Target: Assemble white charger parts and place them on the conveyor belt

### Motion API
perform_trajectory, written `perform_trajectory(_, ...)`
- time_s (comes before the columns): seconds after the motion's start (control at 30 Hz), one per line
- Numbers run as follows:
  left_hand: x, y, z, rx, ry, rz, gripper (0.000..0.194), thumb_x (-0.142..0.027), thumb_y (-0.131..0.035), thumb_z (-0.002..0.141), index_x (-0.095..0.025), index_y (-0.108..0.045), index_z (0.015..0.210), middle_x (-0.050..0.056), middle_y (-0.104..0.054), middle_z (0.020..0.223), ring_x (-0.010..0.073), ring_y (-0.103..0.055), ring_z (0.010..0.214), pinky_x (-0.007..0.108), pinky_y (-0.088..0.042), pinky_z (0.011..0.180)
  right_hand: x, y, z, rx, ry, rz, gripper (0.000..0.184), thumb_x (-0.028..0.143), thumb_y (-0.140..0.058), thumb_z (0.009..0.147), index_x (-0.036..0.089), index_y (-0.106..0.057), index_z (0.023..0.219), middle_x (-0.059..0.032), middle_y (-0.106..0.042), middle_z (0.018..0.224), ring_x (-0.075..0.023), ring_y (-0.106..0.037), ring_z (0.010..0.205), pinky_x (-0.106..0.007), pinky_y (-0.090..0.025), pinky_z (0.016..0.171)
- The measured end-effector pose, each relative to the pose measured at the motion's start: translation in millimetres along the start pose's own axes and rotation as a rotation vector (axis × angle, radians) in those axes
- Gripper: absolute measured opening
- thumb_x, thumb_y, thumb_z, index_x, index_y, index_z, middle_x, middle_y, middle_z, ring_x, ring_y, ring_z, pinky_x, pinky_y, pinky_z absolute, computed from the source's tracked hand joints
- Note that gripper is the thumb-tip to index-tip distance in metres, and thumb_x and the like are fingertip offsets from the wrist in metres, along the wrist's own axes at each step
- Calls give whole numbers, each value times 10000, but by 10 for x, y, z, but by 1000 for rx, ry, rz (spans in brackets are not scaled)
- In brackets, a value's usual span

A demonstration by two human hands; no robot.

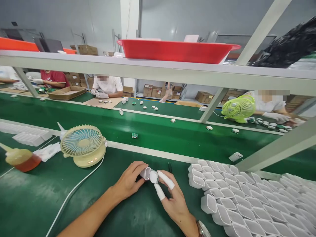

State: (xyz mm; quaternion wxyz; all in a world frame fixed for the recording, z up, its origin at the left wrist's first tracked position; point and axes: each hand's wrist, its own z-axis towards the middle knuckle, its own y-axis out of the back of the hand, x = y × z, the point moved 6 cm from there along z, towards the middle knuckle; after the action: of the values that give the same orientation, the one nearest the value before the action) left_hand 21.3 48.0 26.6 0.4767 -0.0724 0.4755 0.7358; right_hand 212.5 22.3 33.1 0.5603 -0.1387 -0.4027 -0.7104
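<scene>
My left hand [132,177] is closed around a hollow white plastic housing [145,173], its open end facing right. Between the finger and thumb of my right hand [171,194], both wearing white finger cots, is a small white rounded part [153,177]. That part is right at the mouth of the housing; whether it has entered cannot be made out. A pair of dark tweezers [170,167] lies just beyond my right hand on the green table.
Rows of white housings [232,200] stand at the right. A yellow fan [84,144] and a bottle of reddish liquid [22,159] are at the left. Beyond runs a green conveyor [153,131] with a circuit board [134,135]. Overhead, a shelf holds a red tray [172,51]. Co-workers sit opposite.
</scene>
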Motion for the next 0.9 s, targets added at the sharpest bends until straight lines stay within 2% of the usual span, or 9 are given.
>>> perform_trajectory(0.2, -58, 13, 2, -26, -91, 57, 471, -144, -619, 962, -242, -530, 1414, 119, -656, 1270, 255, -674, 1158, 432, -601, 1011, 55, 10, 29, 13, 95, -69, 553, 74, -529, 993, 272, -491, 1508, -135, -627, 1316, -251, -655, 1224, -423, -609, 1025)
perform_trajectory(0.47, -126, 30, 21, -22, -131, 65, 469, -125, -612, 969, -235, -534, 1418, 123, -656, 1258, 254, -677, 1142, 426, -610, 990, 107, 11, 45, 52, 120, -93, 614, 44, -540, 985, 280, -444, 1543, -127, -621, 1337, -242, -637, 1260, -420, -572, 1079)
perform_trajectory(0.67, -155, 34, 27, -30, -143, 61, 436, -128, -601, 977, -216, -544, 1400, 133, -654, 1249, 260, -673, 1139, 430, -608, 982, 162, 37, 75, 66, 116, -110, 594, 66, -543, 991, 271, -447, 1540, -130, -625, 1345, -245, -640, 1264, -417, -565, 1089)
perform_trajectory(0.9, -126, 14, 16, -2, -124, 43, 425, -154, -599, 983, -205, -534, 1400, 146, -642, 1266, 271, -667, 1145, 443, -607, 979, 75, 4, 35, 67, 90, -105, 587, 74, -537, 1004, 277, -439, 1546, -135, -619, 1355, -248, -638, 1266, -437, -578, 1077)
